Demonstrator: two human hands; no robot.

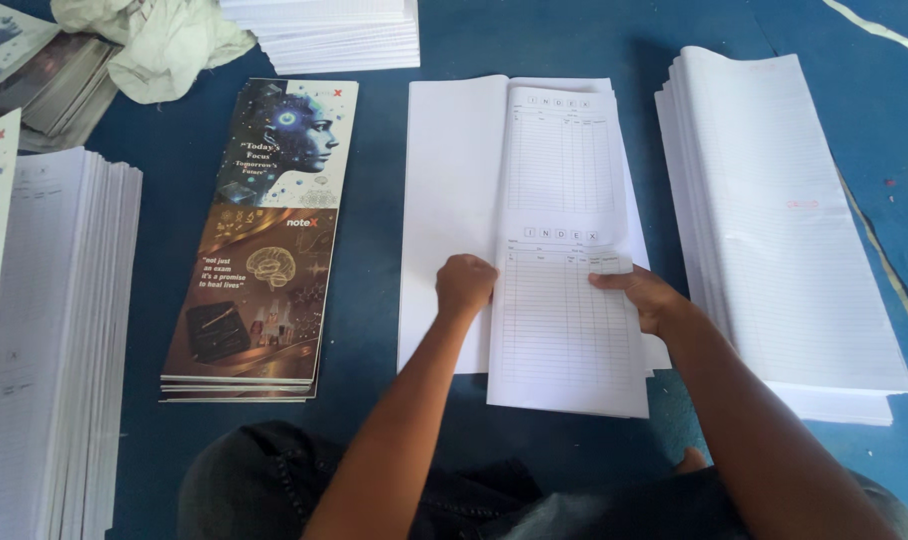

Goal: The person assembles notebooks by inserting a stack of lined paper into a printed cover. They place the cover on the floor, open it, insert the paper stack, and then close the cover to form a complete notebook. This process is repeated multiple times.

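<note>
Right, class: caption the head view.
Both hands, left hand and right hand, hold the index sheet beside printed covers.

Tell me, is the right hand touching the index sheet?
Touching. The head view shows the right hand pinching the index sheet at its right edge, fingers lying on the paper.

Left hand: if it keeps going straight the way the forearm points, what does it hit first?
The left hand points up and slightly right, away from the person. It already rests on the blank sheet; straight on looks like only more of that sheet, then the blue floor. The paper stack probably lies left of the line.
</note>
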